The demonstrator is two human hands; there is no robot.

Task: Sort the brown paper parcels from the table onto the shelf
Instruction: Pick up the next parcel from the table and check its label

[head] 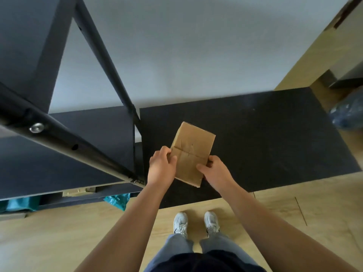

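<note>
Both forearms reach up from the bottom of the frame toward its centre, above grey trousers and white shoes (196,222) on the pale wood floor (294,213). Filling the upper left and left side, the black metal shelf (59,134) shows its slanting posts and dark boards. Right of centre lies the black table (275,138), with no other parcel visible on it. At centre, the brown paper parcel (191,153) is held over the table's left part, just beside the shelf's corner post. Left hand (162,166) pinches its left edge, thumb on top; right hand (215,170) clasps its lower right edge. Judging by this, the carry step is in hand; next the parcel needs swinging left, clear of the post, onto a board.
</note>
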